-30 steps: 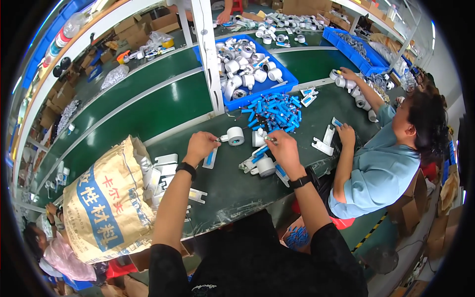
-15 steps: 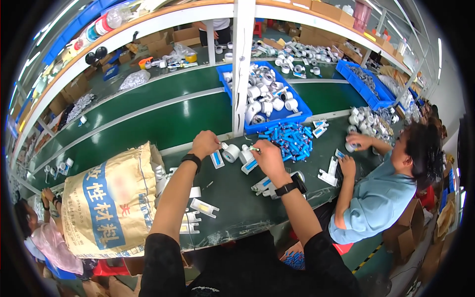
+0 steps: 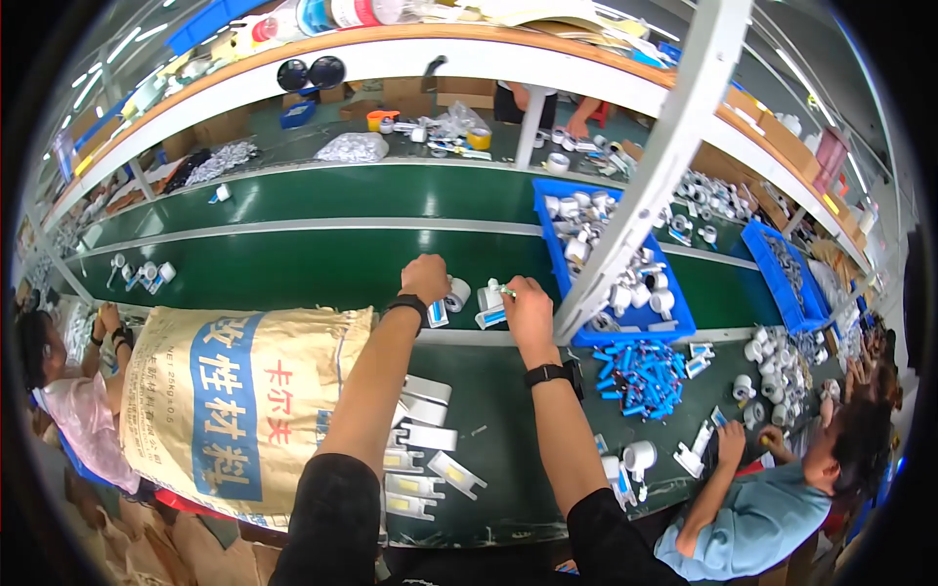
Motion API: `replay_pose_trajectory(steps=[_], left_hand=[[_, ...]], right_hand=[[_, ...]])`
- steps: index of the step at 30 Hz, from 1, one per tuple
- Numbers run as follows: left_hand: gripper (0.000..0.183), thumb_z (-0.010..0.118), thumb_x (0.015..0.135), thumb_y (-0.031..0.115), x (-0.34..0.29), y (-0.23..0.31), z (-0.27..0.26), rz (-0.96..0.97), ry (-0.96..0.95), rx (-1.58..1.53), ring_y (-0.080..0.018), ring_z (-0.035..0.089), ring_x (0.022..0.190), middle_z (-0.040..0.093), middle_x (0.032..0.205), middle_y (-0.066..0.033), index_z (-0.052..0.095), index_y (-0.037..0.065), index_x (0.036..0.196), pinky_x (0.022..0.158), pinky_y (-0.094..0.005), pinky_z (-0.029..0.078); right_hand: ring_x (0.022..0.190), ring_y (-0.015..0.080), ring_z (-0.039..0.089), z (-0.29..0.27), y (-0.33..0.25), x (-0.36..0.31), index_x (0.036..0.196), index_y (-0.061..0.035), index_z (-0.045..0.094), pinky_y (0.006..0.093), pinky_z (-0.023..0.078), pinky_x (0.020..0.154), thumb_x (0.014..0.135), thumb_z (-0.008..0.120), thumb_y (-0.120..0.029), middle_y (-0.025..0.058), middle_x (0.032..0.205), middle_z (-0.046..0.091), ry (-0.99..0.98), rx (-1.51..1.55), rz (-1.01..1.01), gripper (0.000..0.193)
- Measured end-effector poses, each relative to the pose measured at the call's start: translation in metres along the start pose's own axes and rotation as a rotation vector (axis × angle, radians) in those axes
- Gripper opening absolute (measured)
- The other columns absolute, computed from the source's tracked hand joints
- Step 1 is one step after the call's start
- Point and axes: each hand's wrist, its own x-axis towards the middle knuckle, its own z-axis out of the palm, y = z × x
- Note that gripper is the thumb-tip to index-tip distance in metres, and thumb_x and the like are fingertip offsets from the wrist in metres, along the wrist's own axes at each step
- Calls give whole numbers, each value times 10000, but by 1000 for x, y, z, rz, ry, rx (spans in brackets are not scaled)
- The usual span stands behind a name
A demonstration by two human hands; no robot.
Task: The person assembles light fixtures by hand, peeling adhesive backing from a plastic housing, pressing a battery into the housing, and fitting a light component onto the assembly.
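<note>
My left hand is closed at the edge of the green conveyor belt, with its fingertips on a white round-headed part. A flat white handle with a blue cell hangs below that head. Just to the right, my right hand pinches a second white part near a small green spot at its top. Its handle, too, shows a blue strip. The two parts are side by side over the belt's near rail, and my fingers hide some of each. Whether they rest on the belt, I cannot tell.
A large paper sack stands at the left, beside flat white handle pieces. To the right are a blue bin of white parts, a pile of blue cells and a co-worker. A white post rises by the bin.
Both hands have moved away from me, from the dark worktable to the conveyor edge, with the two white parts. My view has shifted too. The co-worker at right has lowered their head.
</note>
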Motion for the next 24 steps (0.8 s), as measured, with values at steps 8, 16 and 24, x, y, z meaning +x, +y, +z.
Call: replay_pose_trajectory(steps=[8, 16, 24], left_hand=[[232, 698, 789, 178, 36, -45, -3, -162, 32, -70, -366, 708, 1016, 729, 1051, -195, 752, 51, 976, 870, -435, 582], [213, 661, 805, 153, 37, -61, 1, -195, 18, -71, -362, 709, 1017, 729, 1062, -189, 755, 56, 969, 873, -426, 582], [362, 740, 809, 255, 14, -75, 21, -3, 160, 158, -344, 708, 986, 712, 998, -183, 636, 89, 1113, 799, -473, 596]], right_hand=[[832, 407, 649, 74, 31, 25, 882, -42, 596, 498, 531, 714, 806, 731, -56, 164, 890, 630, 41, -56, 127, 155], [858, 387, 668, 84, 42, 20, 930, -40, 682, 448, 537, 750, 773, 780, -81, 178, 915, 678, 58, -31, 231, 190], [1171, 435, 580, -6, -30, -27, 1338, -14, 543, 427, 488, 994, 803, 756, -85, 231, 1282, 618, -144, 182, -95, 580]])
